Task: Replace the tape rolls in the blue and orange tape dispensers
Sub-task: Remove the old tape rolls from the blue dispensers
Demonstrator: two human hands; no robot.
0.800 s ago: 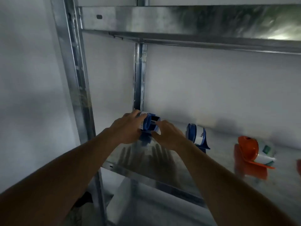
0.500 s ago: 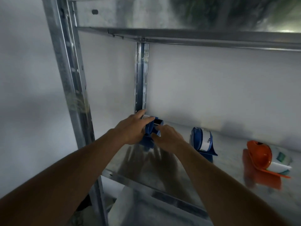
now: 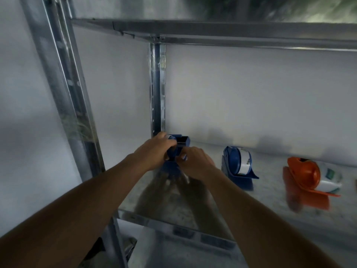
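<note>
Your left hand (image 3: 154, 151) and right hand (image 3: 193, 159) both gripped a blue tape dispenser (image 3: 178, 146), fingers curled round it, at the shelf's (image 3: 270, 206) back-left corner. A second blue dispenser (image 3: 236, 165) stood just right of your hands; the orange dispenser (image 3: 303, 175) lay farther right, well apart

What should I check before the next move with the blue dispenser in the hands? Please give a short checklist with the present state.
1. Left hand grips the held blue dispenser: ok.
2. Right hand holds it from the other side: ok.
3. Tape roll seated inside it: cannot tell, the hands cover it.
4. Second blue dispenser holds a white roll and stands apart on the metal shelf: ok.
5. Orange dispenser holds a roll and is clear of the hands: ok.
</note>
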